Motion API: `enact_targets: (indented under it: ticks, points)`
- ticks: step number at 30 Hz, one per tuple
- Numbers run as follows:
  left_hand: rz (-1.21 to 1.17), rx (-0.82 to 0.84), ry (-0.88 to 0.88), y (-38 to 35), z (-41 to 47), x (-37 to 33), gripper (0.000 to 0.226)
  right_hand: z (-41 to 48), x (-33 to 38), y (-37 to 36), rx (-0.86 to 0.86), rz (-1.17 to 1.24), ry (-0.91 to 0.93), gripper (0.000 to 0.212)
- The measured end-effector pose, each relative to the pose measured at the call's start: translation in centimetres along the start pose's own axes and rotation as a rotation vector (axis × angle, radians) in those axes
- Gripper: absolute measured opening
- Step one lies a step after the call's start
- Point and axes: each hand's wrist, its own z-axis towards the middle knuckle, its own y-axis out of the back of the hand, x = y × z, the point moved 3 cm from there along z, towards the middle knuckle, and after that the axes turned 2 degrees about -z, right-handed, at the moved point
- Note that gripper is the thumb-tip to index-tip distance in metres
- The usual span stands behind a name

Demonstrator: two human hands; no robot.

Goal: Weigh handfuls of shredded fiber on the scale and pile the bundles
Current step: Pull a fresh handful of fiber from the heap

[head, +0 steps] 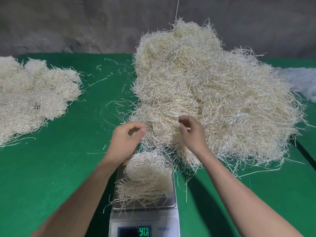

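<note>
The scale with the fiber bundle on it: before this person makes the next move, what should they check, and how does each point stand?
1. Bundle rests on the scale platform: ok, though strands hang over its near edge.
2. Display reading: cannot tell exactly; the green digits look like 90, the rest is unclear.
3. Hands off the bundle: ok; left hand and right hand are at the loose heap.
4. Extra strands held in either hand: cannot tell.
5. Finished pile kept apart from the loose heap: ok.
</note>
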Motion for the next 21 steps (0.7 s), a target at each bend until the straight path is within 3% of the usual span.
enact_targets:
  ticks: [7,10,12,14,16,19,21]
  points:
    - [0.076,-0.08,0.104,-2.3,6.1,-0.4,0.014,8.7,1.6,0.0,0.058,-0.366,0.141,0.044]
    - [0.067,-0.171,0.25,-2.9,9.5,0.9,0.019,10.2,2.5,-2.5,0.314,-0.454,0.235,0.041]
    - [-0.009,-0.159,0.475,-3.7,10.8,2.3,0.041,10.3,2.4,-4.0,0.404,-0.461,0.24,0.042]
    - [-0.026,-0.056,0.658,-4.7,11.4,3.9,0.051,10.5,2.3,-4.6,0.359,-0.404,0.228,0.043]
    - [0.054,0.059,0.737,-5.9,11.7,5.0,0.044,10.8,2.7,-4.4,0.238,-0.37,0.263,0.038]
    - [0.154,0.043,0.681,-6.3,12.7,5.4,0.024,12.0,3.6,-2.9,0.089,-0.365,0.248,0.036]
    - [0.097,-0.047,0.565,-5.9,13.8,4.6,0.026,13.2,3.9,-1.5,0.034,-0.39,0.186,0.043]
